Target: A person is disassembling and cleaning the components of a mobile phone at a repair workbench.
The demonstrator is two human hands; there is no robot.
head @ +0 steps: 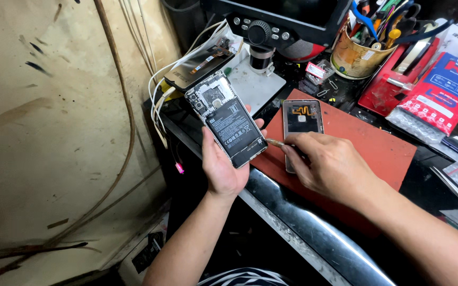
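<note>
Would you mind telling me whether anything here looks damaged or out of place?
The phone in the left hand has no back, so its battery and circuit board are bare; the removed back cover lies on the red mat.

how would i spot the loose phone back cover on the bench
Start at the red mat on the bench, right of the opened phone held in the left hand. The back cover lies flat there, inside up, showing an orange flex strip.

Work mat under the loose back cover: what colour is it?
The mat is red-brown, seen in the head view.
</note>
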